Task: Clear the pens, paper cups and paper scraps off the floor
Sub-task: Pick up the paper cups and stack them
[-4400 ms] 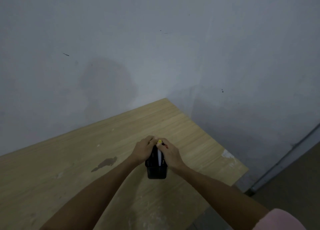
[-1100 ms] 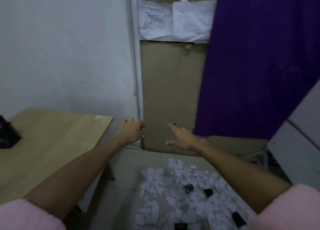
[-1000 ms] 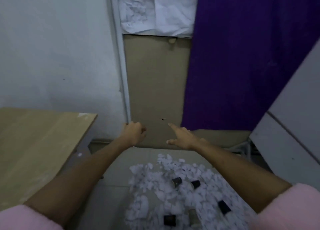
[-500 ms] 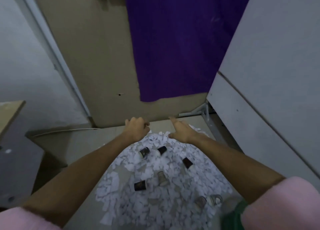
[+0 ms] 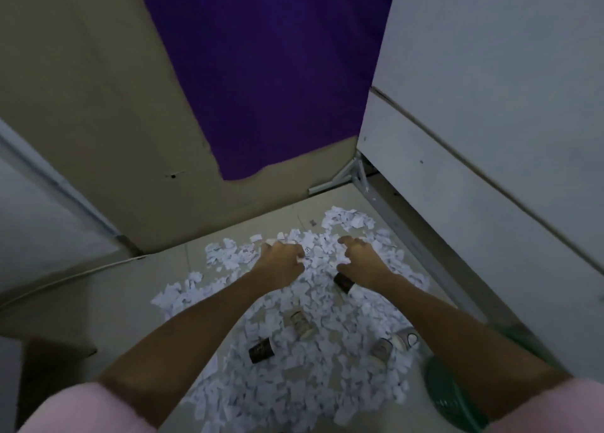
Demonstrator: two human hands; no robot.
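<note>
A person in pink sleeves (image 5: 88, 409) is reaching both bare arms out over a wide heap of white paper scraps (image 5: 294, 360) that is lying spread across a pale tiled floor (image 5: 108, 298). The left hand (image 5: 281, 262) is hanging above the far part of the heap with its fingers curled loosely under; whether it is pinching any scrap cannot be told from this angle. The right hand (image 5: 361, 261) is hovering just beside it, index finger pointing forward and the other fingers bent, with nothing visibly in its grasp. Several paper cups are lying on their sides among the scraps: a dark cup (image 5: 343, 283) is showing just below the right wrist, a pale brown cup (image 5: 302, 324) is resting near the middle of the heap, another dark cup (image 5: 261, 351) is lying nearer the camera, and two more cups (image 5: 397, 342) are sitting close together toward the right edge of the pile. A green basket (image 5: 447, 396) is peeking out beneath the right forearm. A purple curtain (image 5: 271, 73) is hanging against a tan board wall (image 5: 98, 106) beyond the heap, and a grey cabinet (image 5: 490, 122) is standing along the right side.
</note>
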